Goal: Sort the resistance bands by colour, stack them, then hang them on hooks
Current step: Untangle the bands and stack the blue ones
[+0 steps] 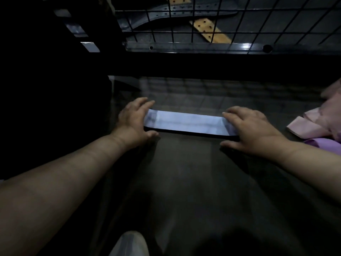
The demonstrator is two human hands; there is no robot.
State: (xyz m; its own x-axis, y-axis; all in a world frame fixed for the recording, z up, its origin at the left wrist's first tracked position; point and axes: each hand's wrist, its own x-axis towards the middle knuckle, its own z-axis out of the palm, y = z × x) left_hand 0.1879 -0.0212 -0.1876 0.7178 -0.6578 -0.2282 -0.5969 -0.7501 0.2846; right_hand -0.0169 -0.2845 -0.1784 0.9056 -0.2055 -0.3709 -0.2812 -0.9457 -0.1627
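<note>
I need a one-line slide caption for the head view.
Left hand and right hand press a pale blue band flat on the table.

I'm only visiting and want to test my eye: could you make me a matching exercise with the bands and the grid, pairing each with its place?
Things:
1 pale blue band
2 pink band
3 purple band
4 wire grid

Places:
A beyond the table's far edge
B far right, nearest the person
C flat, its ends under the left hand and right hand
D far right, just beyond the purple one

Pairs: 1-C, 2-D, 3-B, 4-A
</note>
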